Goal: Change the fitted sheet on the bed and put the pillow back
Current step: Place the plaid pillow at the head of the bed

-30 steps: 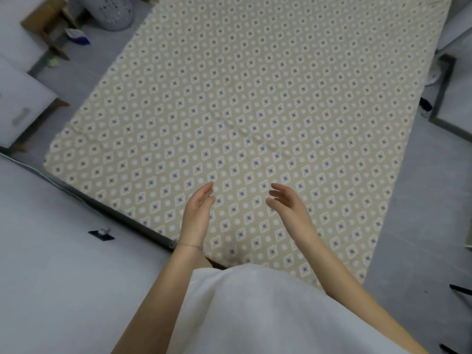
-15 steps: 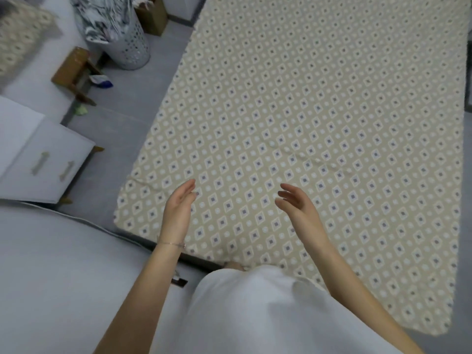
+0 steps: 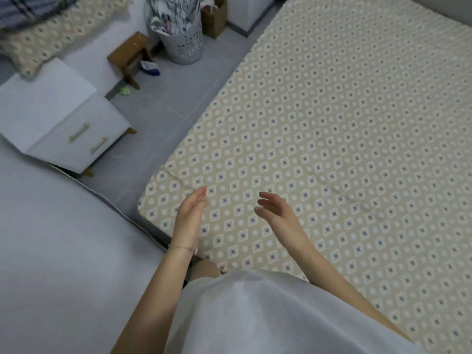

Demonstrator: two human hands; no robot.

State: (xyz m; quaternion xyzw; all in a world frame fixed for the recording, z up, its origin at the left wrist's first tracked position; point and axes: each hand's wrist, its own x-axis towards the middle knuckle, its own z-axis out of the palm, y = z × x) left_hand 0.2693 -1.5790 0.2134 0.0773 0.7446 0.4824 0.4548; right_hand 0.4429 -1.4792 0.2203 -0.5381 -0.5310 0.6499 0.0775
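At upper left I see the pillow (image 3: 51,34), soft, in a beige diamond print, its long axis slanting up to the right. At lower centre the left hand (image 3: 190,215) and right hand (image 3: 278,213) hover with fingers loosely spread, holding nothing, over the fitted sheet (image 3: 332,149). The sheet is smooth diamond-patterned cloth lying flat on the bed and running lengthwise toward the upper right.

Single head-worn wide-angle view, steeply down and forward, close over bed (image 3: 332,149) and floor (image 3: 163,116).

Even, dim, cool indoor light; soft faint shadows; slight blur, wide-angle bending at edges.
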